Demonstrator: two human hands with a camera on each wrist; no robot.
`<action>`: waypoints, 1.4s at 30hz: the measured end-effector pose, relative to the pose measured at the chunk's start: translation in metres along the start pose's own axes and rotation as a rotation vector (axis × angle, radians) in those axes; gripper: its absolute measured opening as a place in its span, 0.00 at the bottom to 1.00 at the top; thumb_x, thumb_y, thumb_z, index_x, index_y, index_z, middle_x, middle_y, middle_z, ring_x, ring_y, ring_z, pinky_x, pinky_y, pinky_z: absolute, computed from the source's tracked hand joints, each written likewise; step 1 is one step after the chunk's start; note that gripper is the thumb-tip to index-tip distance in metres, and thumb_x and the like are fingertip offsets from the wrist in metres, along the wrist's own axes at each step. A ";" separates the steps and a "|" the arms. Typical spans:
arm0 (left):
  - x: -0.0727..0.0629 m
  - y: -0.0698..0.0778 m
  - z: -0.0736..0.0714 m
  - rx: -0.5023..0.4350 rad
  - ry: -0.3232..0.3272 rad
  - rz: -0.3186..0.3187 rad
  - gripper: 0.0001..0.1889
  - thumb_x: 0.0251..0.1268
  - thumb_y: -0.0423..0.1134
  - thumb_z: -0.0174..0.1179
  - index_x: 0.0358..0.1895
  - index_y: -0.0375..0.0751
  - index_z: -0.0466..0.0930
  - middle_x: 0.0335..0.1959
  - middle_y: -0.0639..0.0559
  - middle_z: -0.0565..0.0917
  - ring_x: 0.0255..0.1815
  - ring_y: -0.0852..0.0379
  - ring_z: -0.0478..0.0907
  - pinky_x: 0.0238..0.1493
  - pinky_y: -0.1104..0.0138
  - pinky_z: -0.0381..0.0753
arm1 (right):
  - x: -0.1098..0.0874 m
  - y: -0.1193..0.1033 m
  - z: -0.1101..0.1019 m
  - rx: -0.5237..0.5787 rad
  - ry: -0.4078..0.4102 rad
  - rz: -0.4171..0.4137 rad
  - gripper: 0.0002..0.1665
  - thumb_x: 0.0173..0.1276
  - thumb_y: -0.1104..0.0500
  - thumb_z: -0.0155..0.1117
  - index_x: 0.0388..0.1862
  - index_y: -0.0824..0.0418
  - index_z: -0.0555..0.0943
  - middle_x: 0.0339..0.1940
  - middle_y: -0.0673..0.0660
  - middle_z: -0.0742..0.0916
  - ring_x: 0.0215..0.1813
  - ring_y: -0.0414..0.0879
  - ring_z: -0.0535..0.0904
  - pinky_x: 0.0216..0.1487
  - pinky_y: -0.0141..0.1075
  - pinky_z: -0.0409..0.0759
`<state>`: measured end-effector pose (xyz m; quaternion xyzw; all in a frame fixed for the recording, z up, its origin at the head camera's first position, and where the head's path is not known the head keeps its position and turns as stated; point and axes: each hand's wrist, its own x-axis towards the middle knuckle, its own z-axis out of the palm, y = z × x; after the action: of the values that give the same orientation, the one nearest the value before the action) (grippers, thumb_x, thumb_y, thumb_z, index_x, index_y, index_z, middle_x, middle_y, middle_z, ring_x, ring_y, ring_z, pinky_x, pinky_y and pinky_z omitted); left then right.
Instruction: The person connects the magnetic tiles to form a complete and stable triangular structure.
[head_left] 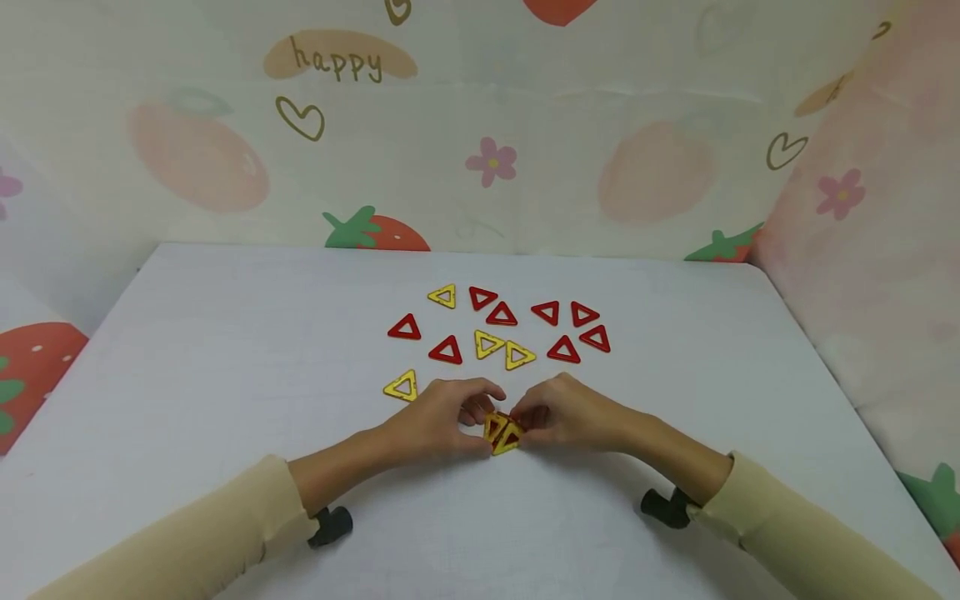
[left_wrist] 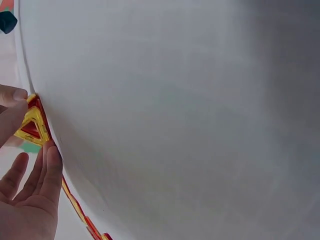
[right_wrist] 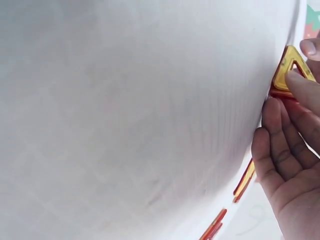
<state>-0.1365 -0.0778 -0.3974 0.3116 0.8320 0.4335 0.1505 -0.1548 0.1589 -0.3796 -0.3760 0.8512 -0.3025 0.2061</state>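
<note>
Between my two hands, at the near middle of the table, stands a small cluster of red and yellow triangular magnetic tiles (head_left: pixel 504 432), joined edge to edge with yellow faces toward me. My left hand (head_left: pixel 442 419) holds its left side, thumb in front and fingers behind. On the right side, my right hand (head_left: pixel 572 414) pinches the cluster between thumb and fingers. In the left wrist view the yellow tile (left_wrist: pixel 35 122) leans with a red one behind it. The right wrist view shows another yellow tile (right_wrist: pixel 286 67) above a red edge, partly hidden by the thumb.
Beyond the hands lie several loose red triangles (head_left: pixel 564 350) and a few yellow ones (head_left: pixel 519 356), flat on the white table (head_left: pixel 225 350). One yellow triangle (head_left: pixel 402 386) lies close to my left hand. A patterned cloth (head_left: pixel 420 150) hangs behind the table.
</note>
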 end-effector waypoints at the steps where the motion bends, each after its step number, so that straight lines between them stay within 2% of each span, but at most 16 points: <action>1: 0.000 0.000 0.000 0.001 -0.002 0.001 0.28 0.54 0.33 0.75 0.59 0.37 0.76 0.46 0.52 0.84 0.43 0.58 0.81 0.48 0.70 0.82 | 0.000 0.000 0.000 0.006 -0.002 0.000 0.16 0.61 0.62 0.75 0.49 0.63 0.87 0.38 0.48 0.89 0.35 0.36 0.81 0.42 0.29 0.83; 10: -0.004 0.002 -0.001 -0.007 -0.026 0.016 0.26 0.54 0.31 0.74 0.58 0.36 0.77 0.42 0.52 0.85 0.42 0.56 0.81 0.48 0.69 0.83 | 0.000 -0.001 0.004 0.014 -0.009 -0.013 0.15 0.60 0.61 0.76 0.45 0.62 0.87 0.35 0.46 0.89 0.33 0.34 0.81 0.40 0.29 0.83; 31: -0.008 0.002 -0.001 -0.033 -0.058 0.044 0.25 0.55 0.29 0.72 0.57 0.35 0.78 0.43 0.52 0.85 0.43 0.56 0.81 0.49 0.68 0.83 | -0.003 -0.001 0.007 0.027 -0.015 -0.035 0.12 0.59 0.59 0.77 0.42 0.60 0.87 0.31 0.43 0.87 0.31 0.34 0.80 0.38 0.30 0.83; 42: -0.011 0.001 -0.005 -0.028 -0.046 0.014 0.26 0.55 0.31 0.73 0.58 0.37 0.77 0.45 0.53 0.84 0.44 0.56 0.81 0.49 0.68 0.83 | -0.004 0.000 0.002 0.021 -0.008 -0.045 0.14 0.60 0.58 0.77 0.45 0.59 0.87 0.35 0.45 0.88 0.34 0.35 0.81 0.40 0.31 0.83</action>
<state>-0.1303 -0.0877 -0.3945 0.3251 0.8199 0.4390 0.1711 -0.1511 0.1609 -0.3808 -0.3943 0.8385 -0.3144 0.2065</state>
